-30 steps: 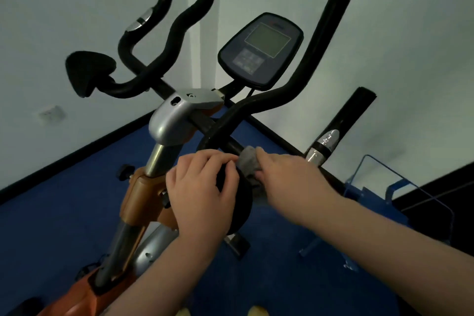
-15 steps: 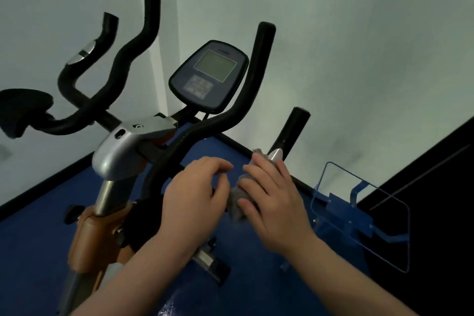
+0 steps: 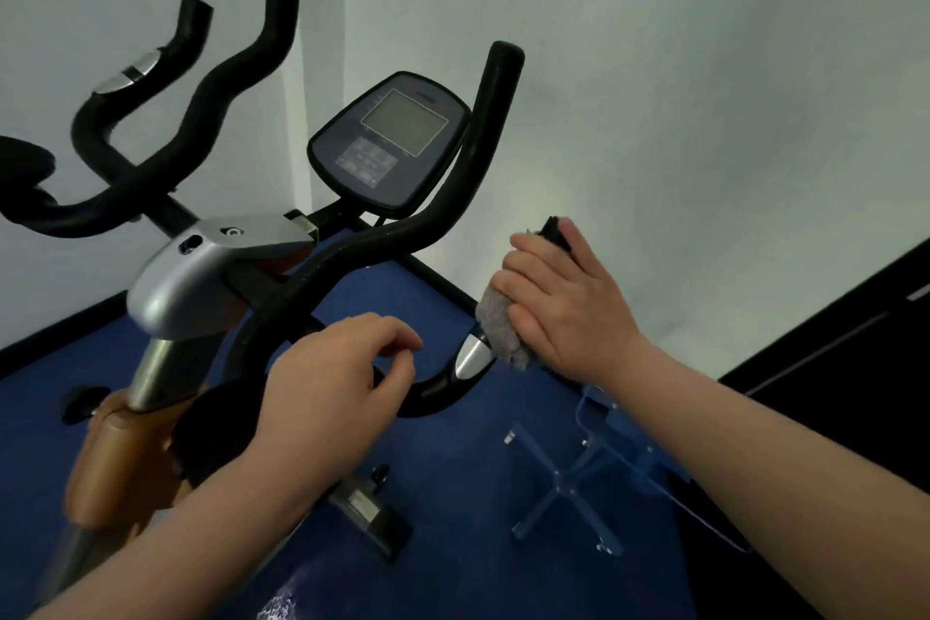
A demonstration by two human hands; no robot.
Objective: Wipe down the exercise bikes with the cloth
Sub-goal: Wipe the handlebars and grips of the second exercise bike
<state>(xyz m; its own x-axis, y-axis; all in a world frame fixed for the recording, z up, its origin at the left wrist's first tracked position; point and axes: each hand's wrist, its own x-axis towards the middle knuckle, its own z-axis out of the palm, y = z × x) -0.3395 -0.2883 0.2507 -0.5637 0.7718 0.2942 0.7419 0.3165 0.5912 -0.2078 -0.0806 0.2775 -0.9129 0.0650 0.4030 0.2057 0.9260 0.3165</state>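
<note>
Underfoot, blue floor (image 3: 453,544); pale walls (image 3: 704,66) behind the exercise bike (image 3: 201,277).

Pale grey-green plaster walls (image 3: 704,91) meet at a corner behind, edged along the bottom by a black skirting strip (image 3: 55,335). The floor is deep blue carpet (image 3: 468,493), and a clear blue-tinted acrylic stand (image 3: 594,483) rests on it beside a dark black panel (image 3: 855,368) at right.
</note>
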